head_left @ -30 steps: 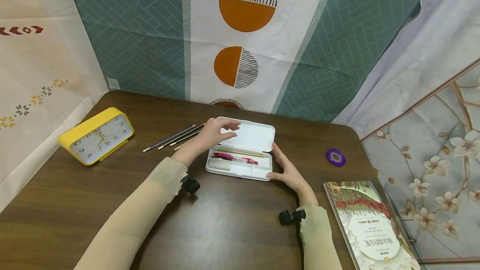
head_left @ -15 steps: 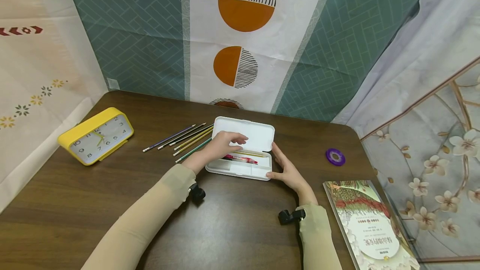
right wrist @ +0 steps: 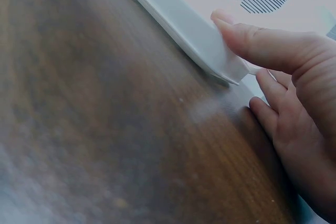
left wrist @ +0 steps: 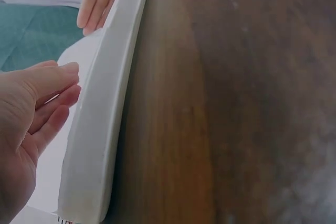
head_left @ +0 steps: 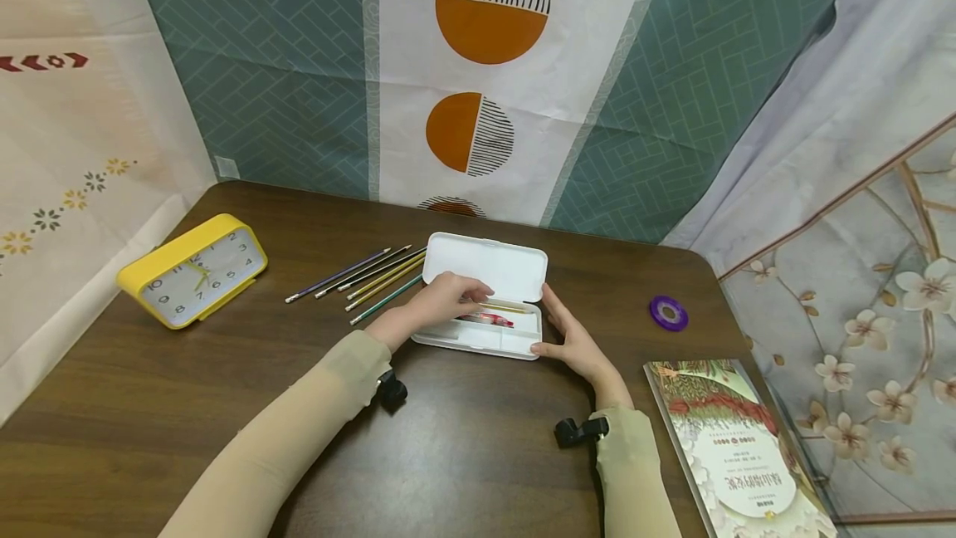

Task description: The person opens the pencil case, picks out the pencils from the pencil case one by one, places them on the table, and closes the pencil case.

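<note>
A white pencil case [head_left: 489, 268] lies with its lid raised on the brown table. Inside it a yellow pencil [head_left: 508, 307] and a red pen [head_left: 489, 320] show, partly covered by my left hand [head_left: 448, 299]. That hand reaches over the case from the left, fingers bent downward. In the left wrist view its thumb and fingertips [left wrist: 71, 69] are close together above the rim, with nothing visible between them. My right hand [head_left: 573, 340] holds the right end of the case. Its thumb [right wrist: 231, 30] lies against the front corner, and the fingers are round the side.
Several pencils [head_left: 373, 272] lie left of the case. A yellow alarm clock [head_left: 197, 268] stands farther left. On the right are a purple tape roll [head_left: 668, 314] and a book [head_left: 735, 447]. A patterned curtain [head_left: 478, 90] hangs behind the table.
My left hand has moved right and down from over the lid into the case, uncovering more of the loose pencils, and its fingers are more bent. My right hand has stayed put.
</note>
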Demonstrator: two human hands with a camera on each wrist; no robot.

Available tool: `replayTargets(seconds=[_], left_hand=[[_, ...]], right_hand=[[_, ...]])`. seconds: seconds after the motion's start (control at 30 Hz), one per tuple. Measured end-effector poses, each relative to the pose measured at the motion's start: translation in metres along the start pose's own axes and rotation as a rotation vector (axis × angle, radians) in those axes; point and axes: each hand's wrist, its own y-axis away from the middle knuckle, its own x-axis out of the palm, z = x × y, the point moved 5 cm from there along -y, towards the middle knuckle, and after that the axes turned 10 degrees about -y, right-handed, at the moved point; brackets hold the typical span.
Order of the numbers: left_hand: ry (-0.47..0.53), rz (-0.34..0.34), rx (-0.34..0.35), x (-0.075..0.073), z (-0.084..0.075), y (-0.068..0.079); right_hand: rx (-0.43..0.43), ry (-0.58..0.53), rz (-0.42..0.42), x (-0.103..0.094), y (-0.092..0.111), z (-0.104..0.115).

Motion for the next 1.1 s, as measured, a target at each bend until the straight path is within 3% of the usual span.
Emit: replayTargets(seconds=[0.73,0.97,1.1], left_hand=[[-0.033,0.064,0.008,0.005,0.0,0.003],[-0.035,0.078,0.004,0.007,0.001,0.002],[-0.031,0.086,0.001,0.008,0.001,0.001]], right_hand=[[-0.001,0.014,-0.005,-0.001,0.001,0.001],[-0.036,0.018,-0.015,-0.006,-0.006,-0.027],[-0.043,0.018,-0.015,-0.008,-0.006,-0.032]])
